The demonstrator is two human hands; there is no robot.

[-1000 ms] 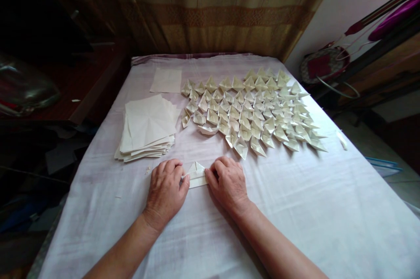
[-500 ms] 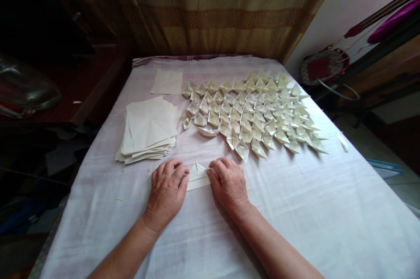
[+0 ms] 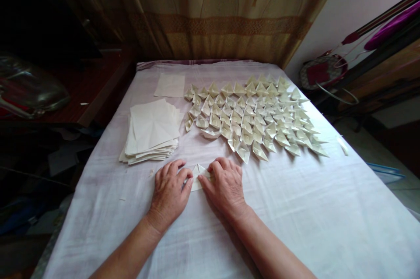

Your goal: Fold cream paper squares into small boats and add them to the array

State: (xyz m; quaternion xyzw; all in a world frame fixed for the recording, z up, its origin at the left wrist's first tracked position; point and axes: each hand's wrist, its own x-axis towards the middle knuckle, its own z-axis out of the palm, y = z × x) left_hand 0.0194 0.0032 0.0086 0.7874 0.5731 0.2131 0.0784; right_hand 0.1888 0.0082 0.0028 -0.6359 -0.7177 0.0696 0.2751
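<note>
A partly folded sheet of white paper (image 3: 197,185) lies on the cloth between my hands, its pointed top facing away from me. My left hand (image 3: 170,189) holds its left end, fingers curled and thumb pressed on the edge. On the other side my right hand (image 3: 226,182) grips the right end, with the thumb laid across the paper near its middle. Both ends of the paper are covered by my fingers. Beyond my left hand sits a stack of paper sheets (image 3: 152,125). Past my right hand stand rows of small folded paper boats (image 3: 247,121).
A single paper sheet (image 3: 169,85) lies behind the stack. The table has a white cloth (image 3: 295,213) with paper scraps on it. A curtain (image 3: 223,25) hangs at the back. A dark red desk (image 3: 92,95) stands left; a bag (image 3: 323,71) is at right.
My right thumb has slid left along the folded paper toward its middle. Both hands have come slightly closer together. The view has shifted a little.
</note>
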